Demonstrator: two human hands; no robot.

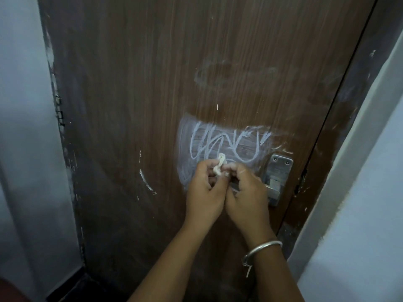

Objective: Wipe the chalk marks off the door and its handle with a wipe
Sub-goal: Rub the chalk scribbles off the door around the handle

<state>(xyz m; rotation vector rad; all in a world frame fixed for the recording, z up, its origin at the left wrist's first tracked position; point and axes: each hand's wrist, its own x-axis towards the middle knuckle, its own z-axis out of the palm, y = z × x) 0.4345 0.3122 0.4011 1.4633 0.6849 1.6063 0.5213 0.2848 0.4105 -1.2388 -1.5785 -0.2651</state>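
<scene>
Bangled right hand (246, 192) and left hand (202, 188) meet at centre, both pinching a crumpled wipe (219, 166) before the door (130, 83). Chalk marks (229, 142) sit at 12 o'clock from it, the handle (277, 177) at 3. Probably bunching the wipe; next, press it flat onto the scribble.

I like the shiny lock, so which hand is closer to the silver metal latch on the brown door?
Right. The right hand is just beside the silver metal latch; the left hand is farther left, beyond it.

We see both forearms (174, 253) bare; behind the right hand (246, 192) the wrist wears a rounded silver bangle (262, 249) (a short pale thread (248, 270) dangles from it).
</scene>
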